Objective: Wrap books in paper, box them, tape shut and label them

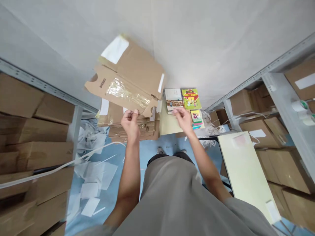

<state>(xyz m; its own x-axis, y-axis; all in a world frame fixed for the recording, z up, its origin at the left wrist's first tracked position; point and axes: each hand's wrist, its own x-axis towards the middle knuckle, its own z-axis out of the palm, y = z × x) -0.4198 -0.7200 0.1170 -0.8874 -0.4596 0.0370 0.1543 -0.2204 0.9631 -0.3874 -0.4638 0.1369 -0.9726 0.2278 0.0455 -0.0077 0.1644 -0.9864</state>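
A flattened carton (134, 77) of brown cardboard, with strips of shiny tape and white labels, is held up at a tilt above a pile of folded cardboard (134, 131). The person's left hand (131, 124) pinches its near edge, thumb and fingers closed on it. The right hand (182, 119), fingers loosely curled, is by the near edge of a photo-covered book (173, 97); whether it grips the book or only hovers there, I cannot tell. Beside that book lie a yellow-green book (191, 99) and a small stack of booklets (196, 118), at the far end of a pale table (168, 124). As far as can be judged, the carton is opened out but neither set down nor folded around anything, and the books lie outside it, so the handling looks partway through. Shredded paper (213, 126) is heaped to the right, near a second pale table (246, 173). Loose sheets (90, 190) litter the blue floor. Shelves of brown boxes flank both sides, and a plain white wall (209, 39) rises ahead.
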